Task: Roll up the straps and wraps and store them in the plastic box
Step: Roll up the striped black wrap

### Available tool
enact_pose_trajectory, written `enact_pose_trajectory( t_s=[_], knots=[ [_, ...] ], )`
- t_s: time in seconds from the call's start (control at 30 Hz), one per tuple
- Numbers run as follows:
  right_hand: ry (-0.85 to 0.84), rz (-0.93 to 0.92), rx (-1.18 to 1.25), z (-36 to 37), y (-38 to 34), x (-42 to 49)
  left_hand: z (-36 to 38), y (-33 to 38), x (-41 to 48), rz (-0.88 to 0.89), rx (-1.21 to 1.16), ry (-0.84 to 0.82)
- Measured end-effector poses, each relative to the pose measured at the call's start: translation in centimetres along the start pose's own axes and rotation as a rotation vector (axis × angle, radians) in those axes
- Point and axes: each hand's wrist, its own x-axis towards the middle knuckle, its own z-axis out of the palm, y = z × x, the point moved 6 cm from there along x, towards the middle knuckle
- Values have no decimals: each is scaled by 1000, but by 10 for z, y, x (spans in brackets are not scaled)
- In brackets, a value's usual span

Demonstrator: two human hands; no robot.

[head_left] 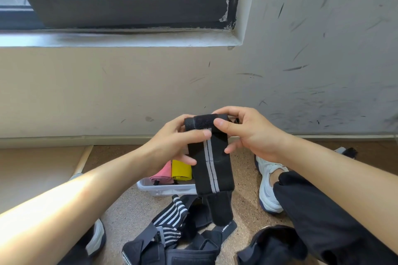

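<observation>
Pinching rolled top of black wrap [212, 170], left hand [172, 144] and right hand [252, 133]; tag [228, 227] lettering illegible.

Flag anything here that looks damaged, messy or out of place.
The window frame has chipped, peeling paint at its lower right corner, and the grey wall carries dark scuff streaks. On the floor, the loose straps lie in an unrolled tangle outside the plastic box. Nothing looks spilled.

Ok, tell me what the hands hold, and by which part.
The left hand and the right hand both pinch the black wrap at its rolled top end; the rest hangs loose.
</observation>
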Motion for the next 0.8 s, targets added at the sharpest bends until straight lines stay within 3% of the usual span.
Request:
enact_pose_trajectory(
  t_s=[0.07,0.17,0.4,0.63,0.8],
  knots=[
    [17,-21,-29,-2,0,-1,4,-5,-1,-81,-47,-63],
    [39,-49,-60,-3,0,-1,3,-6,0,-107,-66,-31],
    [47,-37,-100,-2,0,-1,-1,-1,1,-2,-112,49],
    [-61,191,-43,5,10,-4,-1,6,0,113,-81,103],
    [-53,121,-12,3,6,-2,-2,8,-1,135,-64,114]
  ],
)
